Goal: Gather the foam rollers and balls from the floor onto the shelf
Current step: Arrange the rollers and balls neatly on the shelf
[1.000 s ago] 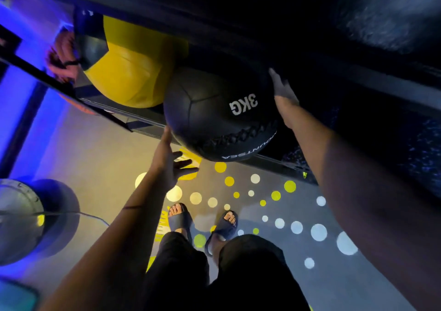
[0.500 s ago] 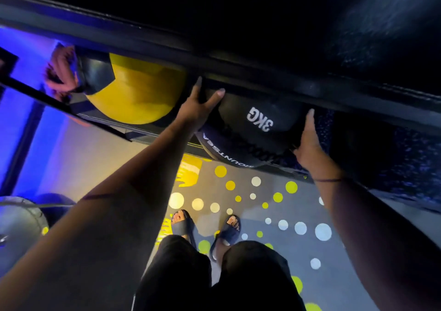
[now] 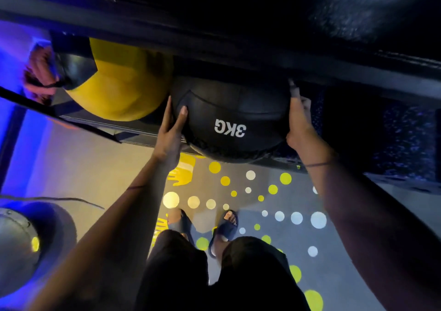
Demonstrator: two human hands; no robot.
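Head view: the black ball [image 3: 229,117] sits at the shelf [image 3: 133,135] front, overhanging its rail, just beside the yellow ball [image 3: 121,88] at its 9 o'clock. The left hand [image 3: 169,134] at 9 and the right hand [image 3: 298,119] at 3 press straight-fingered against its sides, probably to seat it; the right hand's far fingers are dim. White lettering reads "3KG", upside down.

A round black ball [image 3: 229,110] marked 3KG in white sits between the left hand [image 3: 170,131] and right hand [image 3: 298,119], overhanging the shelf [image 3: 138,135] edge; a yellow ball [image 3: 124,84] rests just beyond the left hand, touching the black one
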